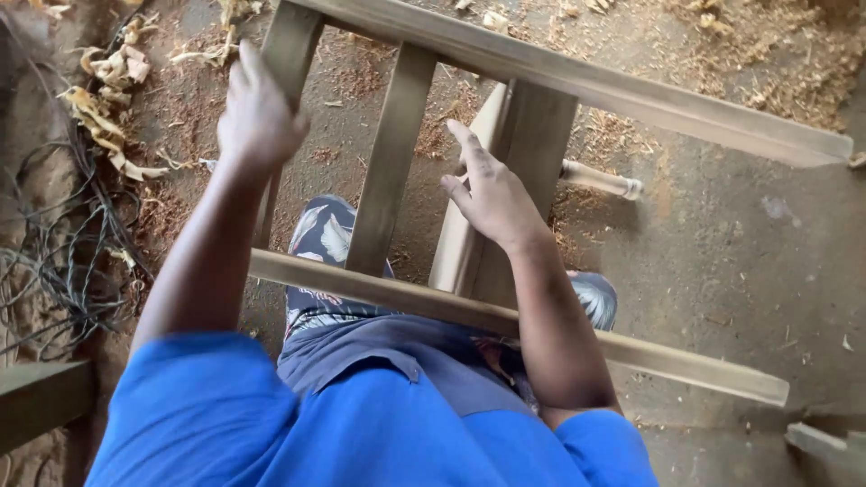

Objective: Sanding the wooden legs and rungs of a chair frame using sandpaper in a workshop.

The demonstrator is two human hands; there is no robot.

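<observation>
Hands: two; left hand [257, 113] gripped a slat [281, 81], right hand [492, 191] lay open on another slat [519, 180].
Frame: wooden frame [577, 86] probably stiff, heavy; best held by rails.

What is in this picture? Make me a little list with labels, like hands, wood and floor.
left hand: gripping the left slat of a wooden frame
right hand: fingers spread, resting on the wide right slat
frame: two long rails joined by three slats, held in front of the person
near rail: crosses the person's lap
clothes: blue shirt, patterned trousers
floor: dirt with sawdust and wood shavings
left side: tangle of wires
behind frame: a turned wooden piece on the ground
</observation>
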